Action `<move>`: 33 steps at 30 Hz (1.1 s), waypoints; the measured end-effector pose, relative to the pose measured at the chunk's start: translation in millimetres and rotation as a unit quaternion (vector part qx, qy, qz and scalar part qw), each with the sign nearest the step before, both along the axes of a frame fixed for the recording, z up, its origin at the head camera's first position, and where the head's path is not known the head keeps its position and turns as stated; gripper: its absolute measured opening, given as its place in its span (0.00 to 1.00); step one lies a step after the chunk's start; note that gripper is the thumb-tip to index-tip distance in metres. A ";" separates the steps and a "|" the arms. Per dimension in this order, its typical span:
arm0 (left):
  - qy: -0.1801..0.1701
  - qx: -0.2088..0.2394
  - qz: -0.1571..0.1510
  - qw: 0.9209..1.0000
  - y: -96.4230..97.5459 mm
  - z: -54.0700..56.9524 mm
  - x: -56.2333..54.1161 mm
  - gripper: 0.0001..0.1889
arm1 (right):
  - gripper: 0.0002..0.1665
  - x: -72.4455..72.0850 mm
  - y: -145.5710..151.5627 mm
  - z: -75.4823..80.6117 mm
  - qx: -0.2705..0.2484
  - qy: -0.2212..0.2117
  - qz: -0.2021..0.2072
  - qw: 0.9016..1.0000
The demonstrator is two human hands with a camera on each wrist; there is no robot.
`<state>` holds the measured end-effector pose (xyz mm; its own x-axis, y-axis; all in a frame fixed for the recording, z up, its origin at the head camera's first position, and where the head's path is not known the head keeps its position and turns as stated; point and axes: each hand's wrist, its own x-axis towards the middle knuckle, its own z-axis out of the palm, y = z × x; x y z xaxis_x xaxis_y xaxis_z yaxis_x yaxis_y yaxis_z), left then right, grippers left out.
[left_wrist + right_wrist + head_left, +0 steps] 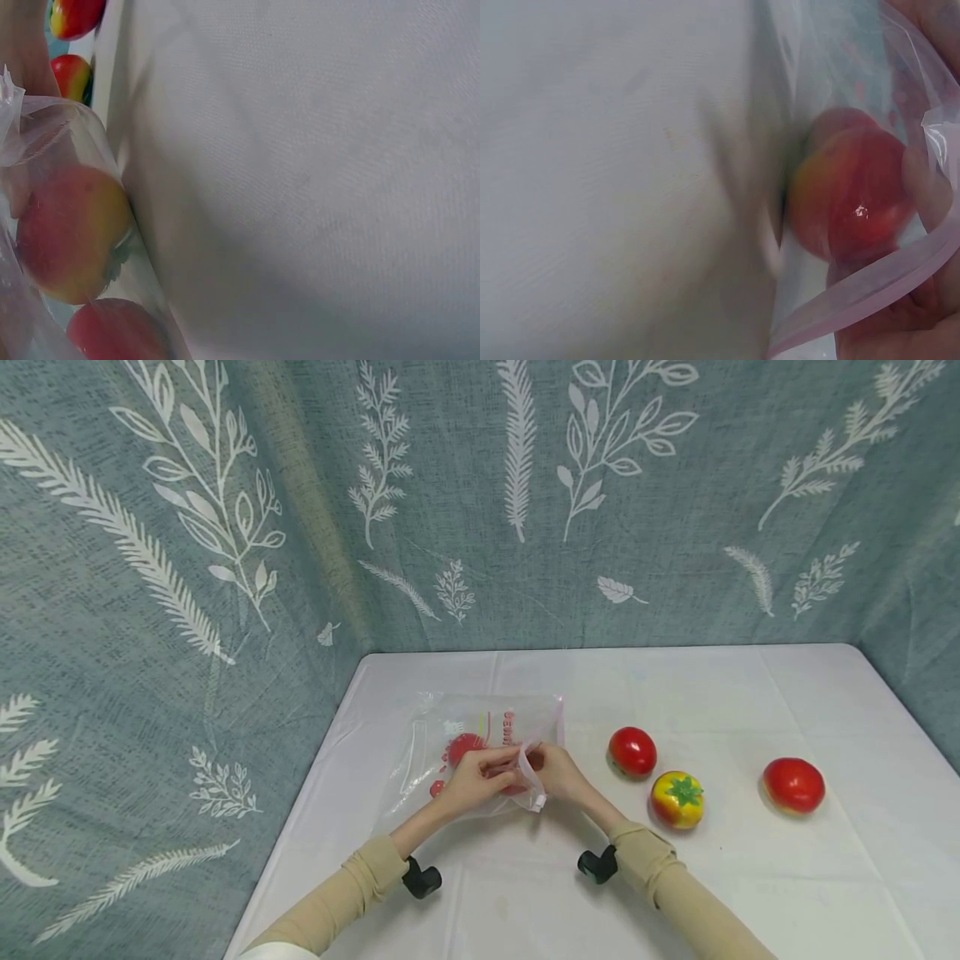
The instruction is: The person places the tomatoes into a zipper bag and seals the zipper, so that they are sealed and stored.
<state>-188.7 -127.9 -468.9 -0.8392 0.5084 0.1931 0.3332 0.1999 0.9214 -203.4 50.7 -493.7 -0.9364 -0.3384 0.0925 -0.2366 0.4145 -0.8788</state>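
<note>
A clear zip bag [431,727] with red print lies at the table's left. My left hand [474,778] pinches its film beside the pink-edged mouth. My right hand [558,774] reaches in at the mouth, fingers around a red-yellow tomato [855,195]; film partly hides the grip. The left wrist view shows this tomato [75,232] through the film, with a second tomato [116,330] next to it. The white slider [538,802] hangs at the mouth's near corner.
Right of the bag lie a red tomato [632,752] and a yellow tomato [677,800] with a green leaf top. Farther right sits another red tomato [793,786]. A patterned curtain [525,593] stands behind the white table [750,885].
</note>
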 end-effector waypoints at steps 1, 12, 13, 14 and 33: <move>0.001 0.000 0.000 1.000 0.0 0.4 0.1 0.21 | 0.22 -0.4 -0.5 -0.1 0.001 0.000 0.000 1.000; -0.001 -0.006 0.003 1.000 0.6 -0.4 -0.6 0.21 | 0.21 -1.4 0.4 -1.3 -0.019 0.005 0.027 0.999; 0.001 -0.006 0.003 1.000 0.4 -0.7 -0.7 0.21 | 0.21 -1.5 0.6 -1.4 -0.020 0.007 0.030 0.999; 0.002 -0.005 0.002 1.000 0.2 -1.0 -0.8 0.21 | 0.20 -1.4 0.8 -1.7 -0.021 0.008 0.033 0.999; -0.027 0.010 0.010 1.000 -2.7 -5.6 1.5 0.23 | 0.27 12.6 23.0 2.6 -0.071 -0.033 0.008 0.997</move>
